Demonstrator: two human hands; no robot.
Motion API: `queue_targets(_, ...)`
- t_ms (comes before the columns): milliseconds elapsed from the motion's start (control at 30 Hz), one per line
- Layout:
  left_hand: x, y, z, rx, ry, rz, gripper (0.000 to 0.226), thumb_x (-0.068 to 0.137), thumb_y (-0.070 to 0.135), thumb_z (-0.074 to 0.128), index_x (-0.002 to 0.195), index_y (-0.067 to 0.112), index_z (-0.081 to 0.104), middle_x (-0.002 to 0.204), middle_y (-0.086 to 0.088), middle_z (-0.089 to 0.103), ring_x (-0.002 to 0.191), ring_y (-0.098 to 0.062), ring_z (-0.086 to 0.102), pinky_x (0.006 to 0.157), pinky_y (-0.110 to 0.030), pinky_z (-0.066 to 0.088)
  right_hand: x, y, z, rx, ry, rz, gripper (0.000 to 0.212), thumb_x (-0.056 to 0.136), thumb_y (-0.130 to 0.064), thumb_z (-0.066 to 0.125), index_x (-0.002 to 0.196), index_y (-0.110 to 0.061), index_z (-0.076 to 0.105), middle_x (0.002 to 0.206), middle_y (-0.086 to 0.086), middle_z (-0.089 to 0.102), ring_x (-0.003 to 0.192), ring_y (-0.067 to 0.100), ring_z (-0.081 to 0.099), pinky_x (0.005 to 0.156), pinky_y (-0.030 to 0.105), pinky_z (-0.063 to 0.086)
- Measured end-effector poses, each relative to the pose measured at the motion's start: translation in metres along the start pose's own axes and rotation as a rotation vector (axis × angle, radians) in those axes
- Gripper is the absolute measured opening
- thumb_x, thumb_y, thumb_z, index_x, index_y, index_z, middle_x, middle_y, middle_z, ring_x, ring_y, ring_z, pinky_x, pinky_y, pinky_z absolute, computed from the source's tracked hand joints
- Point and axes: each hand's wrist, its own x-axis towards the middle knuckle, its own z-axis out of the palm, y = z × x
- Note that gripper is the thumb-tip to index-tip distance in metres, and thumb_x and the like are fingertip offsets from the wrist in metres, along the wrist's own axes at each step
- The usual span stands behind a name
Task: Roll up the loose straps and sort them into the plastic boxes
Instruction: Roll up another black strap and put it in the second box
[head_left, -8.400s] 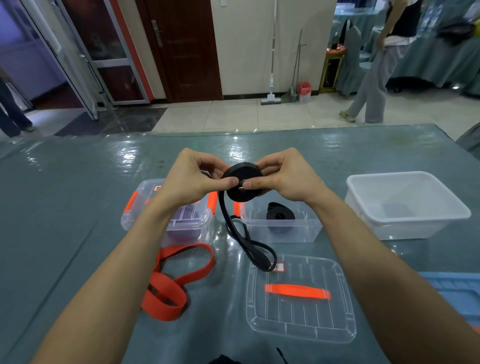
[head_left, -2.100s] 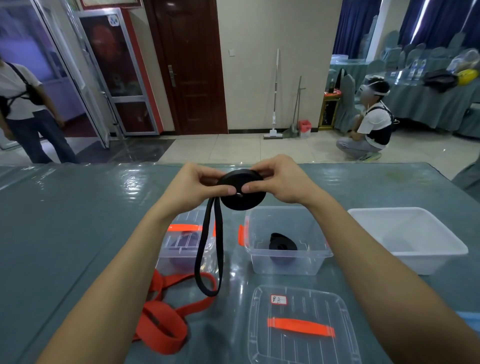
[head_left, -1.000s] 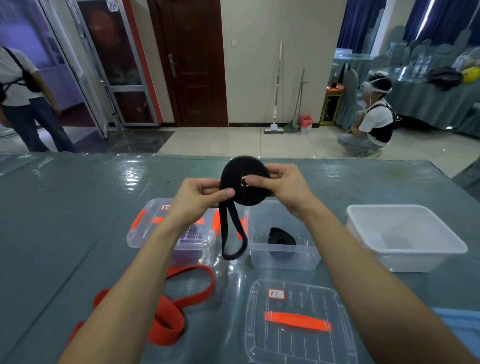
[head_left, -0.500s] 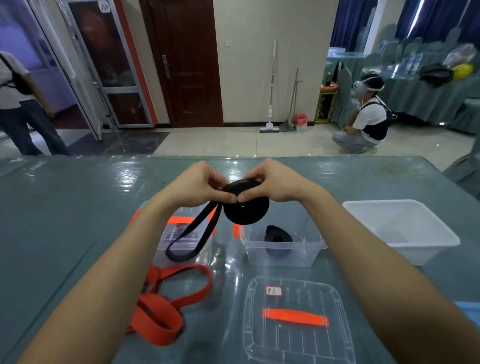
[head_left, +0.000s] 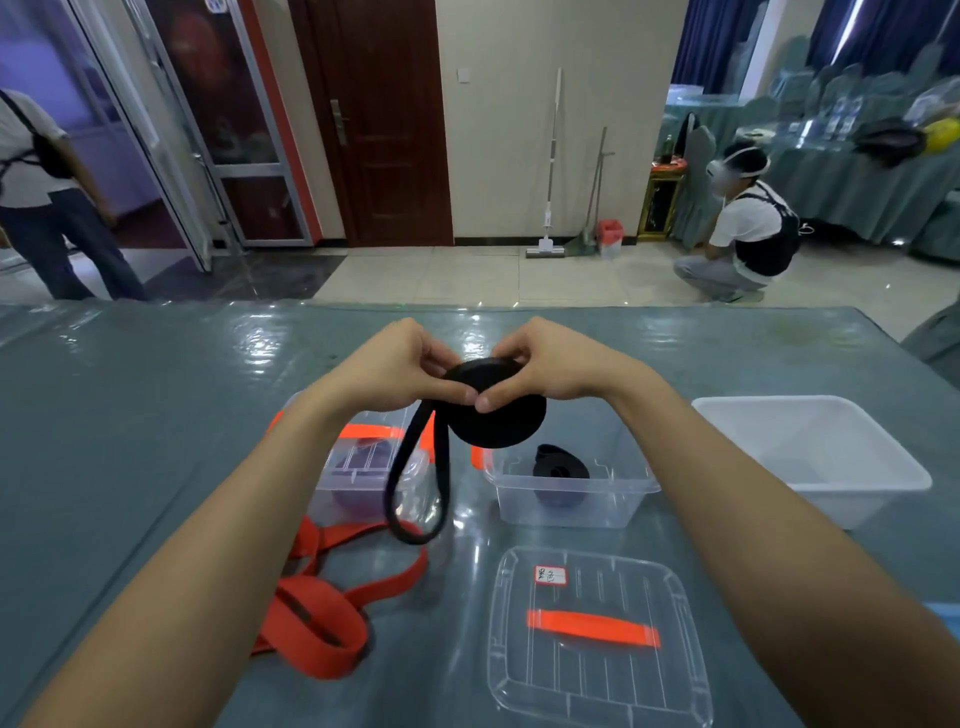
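Banquet hall: draped tables (head_left: 852, 182) w/ covered chairs (head_left: 698, 171), tiled floor (head_left: 467, 270).

2 arms are showing here, both running bare along everything in view; the left forearm (head_left: 234, 519) is showing uncovered from frame edge to wrist; the right forearm (head_left: 753, 519) is looking the same, slim and smooth; the left hand (head_left: 387, 371) is going bare-fingered; the right hand (head_left: 561, 366) is doing likewise, and a short, trimmed thumbnail is just showing on each of the 2 thumbs.

Left, lidded box (head_left: 353, 460); right, open box (head_left: 571, 501); loose lid (head_left: 597, 680) before it.
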Motion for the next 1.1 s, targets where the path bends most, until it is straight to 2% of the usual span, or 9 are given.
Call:
queue_targets(133, 0.005, 0.014, 0.001, 0.264, -0.017, 0.022, 0.015, 0.084, 0.038, 0.093, 0.091, 0.026, 0.088, 0.077, -0.006, 0.08, 0.08, -0.031, 0.076, 0.079, -0.052, 0.059, 0.009, -0.005, 0.003, -0.2, -0.055, 0.024, 0.039, 0.074, -0.047, 0.095, 0.088, -0.014, 0.082, 0.08, 0.015, 0.073, 0.064, 0.016, 0.058, 0.063, 0.032, 0.043)
queue_targets(233, 0.001, 0.012, -0.004, 0.25, 0.023, 0.044, 0.011, 0.082, 0.037, 0.094, 0.089, 0.031, 0.087, 0.072, 0.007, 0.079, 0.071, -0.011, 0.074, 0.069, -0.039, 0.057, 0.008, -0.001, 0.004, -0.137, -0.035, 0.014, 0.03, 0.075, -0.047, 0.095, 0.087, -0.021, 0.085, 0.062, -0.004, 0.068, 0.057, 0.009, 0.059, 0.057, 0.026, 0.044)
queue_targets(333, -0.005, 0.0, -0.008, 0.124, 0.026, 0.019, 0.018, 0.081, 0.033, 0.096, 0.097, 0.027, 0.088, 0.08, 0.006, 0.083, 0.083, -0.014, 0.081, 0.082, -0.035, 0.062, 0.006, 0.004, 0.003, -0.057, -0.015, -0.019, 0.023, 0.078, -0.043, 0.095, 0.085, -0.024, 0.084, 0.06, -0.012, 0.071, 0.055, 0.003, 0.063, 0.054, 0.017, 0.044)
queue_targets(400, -0.009, -0.008, -0.009, 0.045, 0.012, 0.003, 0.022, 0.082, 0.031, 0.095, 0.102, 0.025, 0.088, 0.085, 0.005, 0.085, 0.087, -0.014, 0.082, 0.087, -0.029, 0.063, 0.004, 0.007, 0.001, -0.013, 0.01, -0.012, 0.023, 0.078, -0.041, 0.095, 0.088, -0.023, 0.085, 0.071, -0.007, 0.078, 0.067, 0.008, 0.073, 0.065, 0.024, 0.056)
queue_targets(500, -0.008, -0.01, -0.007, 0.044, -0.002, -0.015, 0.017, 0.083, 0.031, 0.094, 0.099, 0.028, 0.088, 0.082, 0.006, 0.084, 0.081, -0.006, 0.081, 0.073, -0.012, 0.054, 0.004, 0.006, 0.004, -0.005, -0.033, 0.01, 0.029, 0.077, -0.042, 0.095, 0.096, -0.022, 0.085, 0.083, -0.003, 0.082, 0.081, 0.016, 0.079, 0.083, 0.039, 0.064)
queue_targets(633, 0.003, -0.001, -0.007, 0.167, -0.05, 0.0, 0.015, 0.083, 0.032, 0.095, 0.079, 0.04, 0.083, 0.07, 0.011, 0.079, 0.061, 0.004, 0.066, 0.061, -0.012, 0.045, 0.014, 0.001, 0.016, -0.131, -0.045, 0.021, 0.034, 0.073, -0.048, 0.096, 0.076, -0.021, 0.076, 0.063, -0.008, 0.069, 0.059, 0.009, 0.065, 0.057, 0.028, 0.05)
queue_targets(800, -0.002, -0.014, -0.012, -0.027, -0.009, 0.005, 0.02, 0.084, 0.027, 0.094, 0.103, 0.023, 0.087, 0.09, 0.001, 0.085, 0.092, -0.018, 0.082, 0.09, -0.028, 0.063, 0.012, 0.013, 0.014, 0.015, 0.011, 0.009, 0.03, 0.077, -0.042, 0.095, 0.065, -0.028, 0.072, 0.054, -0.014, 0.066, 0.051, 0.001, 0.063, 0.049, 0.014, 0.042)
queue_targets(967, -0.011, -0.066, 0.001, -0.206, -0.021, -0.1, 0.025, 0.086, 0.014, 0.092, 0.11, 0.018, 0.086, 0.097, -0.006, 0.085, 0.091, -0.013, 0.08, 0.088, -0.022, 0.061, 0.004, 0.019, 0.009, 0.087, 0.094, 0.026, 0.031, 0.079, -0.042, 0.094, 0.091, -0.015, 0.084, 0.081, 0.005, 0.081, 0.081, 0.024, 0.079, 0.083, 0.046, 0.062)
queue_targets(1100, -0.021, -0.106, 0.042, -0.289, -0.049, -0.211, 0.019, 0.09, -0.001, 0.085, 0.106, 0.01, 0.083, 0.099, -0.002, 0.085, 0.093, -0.01, 0.079, 0.09, -0.026, 0.058, 0.0, 0.025, 0.004, 0.137, 0.122, 0.049, 0.035, 0.078, -0.042, 0.094, 0.091, -0.012, 0.084, 0.086, 0.013, 0.08, 0.086, 0.031, 0.079, 0.086, 0.051, 0.061)
